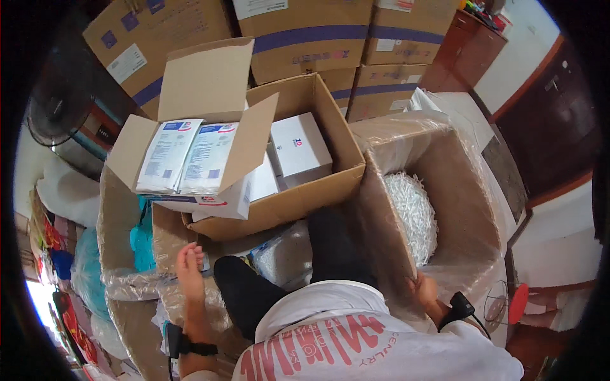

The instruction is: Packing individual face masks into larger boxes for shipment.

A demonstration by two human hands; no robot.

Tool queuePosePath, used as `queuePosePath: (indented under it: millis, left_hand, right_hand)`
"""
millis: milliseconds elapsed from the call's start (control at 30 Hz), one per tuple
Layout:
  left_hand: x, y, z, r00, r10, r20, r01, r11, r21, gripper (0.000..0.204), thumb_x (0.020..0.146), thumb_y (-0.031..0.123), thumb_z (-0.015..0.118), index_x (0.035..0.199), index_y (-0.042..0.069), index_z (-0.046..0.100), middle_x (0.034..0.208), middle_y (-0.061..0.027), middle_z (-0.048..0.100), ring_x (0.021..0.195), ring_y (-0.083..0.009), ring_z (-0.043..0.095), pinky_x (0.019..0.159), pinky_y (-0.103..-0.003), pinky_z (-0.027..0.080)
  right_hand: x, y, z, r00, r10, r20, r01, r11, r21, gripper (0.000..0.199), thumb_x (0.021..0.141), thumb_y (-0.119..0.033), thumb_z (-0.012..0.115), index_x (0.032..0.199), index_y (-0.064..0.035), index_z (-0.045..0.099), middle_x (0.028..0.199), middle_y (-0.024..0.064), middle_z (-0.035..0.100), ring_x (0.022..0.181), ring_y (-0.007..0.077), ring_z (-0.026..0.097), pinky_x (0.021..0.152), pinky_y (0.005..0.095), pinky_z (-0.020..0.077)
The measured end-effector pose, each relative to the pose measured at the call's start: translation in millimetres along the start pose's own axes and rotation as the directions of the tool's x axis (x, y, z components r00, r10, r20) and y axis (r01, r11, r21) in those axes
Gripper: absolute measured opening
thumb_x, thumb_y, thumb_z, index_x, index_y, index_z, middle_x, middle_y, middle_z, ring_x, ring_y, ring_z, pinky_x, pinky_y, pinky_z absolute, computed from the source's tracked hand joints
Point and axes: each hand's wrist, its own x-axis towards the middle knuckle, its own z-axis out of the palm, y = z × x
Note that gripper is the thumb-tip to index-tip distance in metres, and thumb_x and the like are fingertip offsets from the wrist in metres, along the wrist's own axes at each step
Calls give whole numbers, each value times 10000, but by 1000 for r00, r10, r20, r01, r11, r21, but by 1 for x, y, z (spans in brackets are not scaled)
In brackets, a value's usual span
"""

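Observation:
My left hand (190, 263) is raised beside the front left of the cartons, its fingers loosely bent and nothing visible in them. My right hand (424, 289) grips the near edge of a plastic-lined carton (467, 197) on the right. Inside that carton lies a heap of thin white sticks or tubes (412, 216). Ahead of me, a large open carton (346, 149) holds white boxes (300, 149). A smaller box (203, 79) with raised flaps rests over its left side. Two stacks of white and blue flat packets (208, 155) fill it.
Stacked brown cartons (305, 44) stand at the back. A second plastic-lined carton (117, 247) on the left holds something teal. A clear bag of pale material (283, 257) lies between my knees. A fan (60, 114) is at far left, a red round stool (518, 305) at right.

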Motion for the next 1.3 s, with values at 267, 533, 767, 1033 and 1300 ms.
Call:
queuePosePath:
  millis: [267, 533, 767, 1033, 1300]
  left_hand:
    - [-5, -4, 20, 993, -95, 71, 95, 995, 8, 236, 925, 204, 433, 1033, 34, 555, 929, -65, 607, 788, -103, 554, 703, -239, 436]
    - [-36, -51, -11, 976, -128, 178, 79, 963, 259, 236, 894, 203, 491, 1008, 12, 569, 926, -111, 607, 808, -180, 572, 743, -275, 443]
    - [-107, -130, -29, 982, -109, -155, 173, 853, 492, 248, 896, 193, 456, 1081, 35, 506, 939, -168, 574, 881, -313, 558, 786, -351, 435]
    - [-250, -270, -64, 662, -647, 380, 340, 710, 617, 403, 861, 370, 493, 1076, 36, 565, 920, -189, 605, 877, -285, 577, 779, -354, 441]
    - [-187, -248, -53, 297, -841, 452, 529, 539, 655, 395, 861, 360, 496, 1074, 35, 566, 927, -188, 605, 885, -281, 576, 785, -353, 440]
  right_hand:
    - [163, -16, -13, 952, -125, -278, 232, 890, 393, 690, 785, -357, 628, 1269, 57, 363, 1072, 209, 576, 982, 295, 566, 837, 339, 434]
    - [221, -116, -26, 971, -179, 158, 87, 882, 464, 467, 834, -212, 584, 1219, -5, 418, 1095, 146, 529, 857, 168, 535, 609, 338, 471]
    - [209, -167, -41, 800, -494, -341, 548, 832, 82, 475, 798, -185, 595, 1217, -27, 436, 1303, 231, 366, 1161, 380, 398, 978, 400, 322]
    - [153, -248, -15, 676, -729, 108, 691, 677, 254, 310, 796, -185, 601, 1053, -15, 563, 1232, 210, 455, 1149, 344, 428, 973, 375, 339]
    - [164, -288, -9, 629, -698, 342, 623, 716, 316, 311, 804, -221, 592, 1051, -34, 570, 1182, 196, 497, 1110, 330, 466, 942, 366, 374]
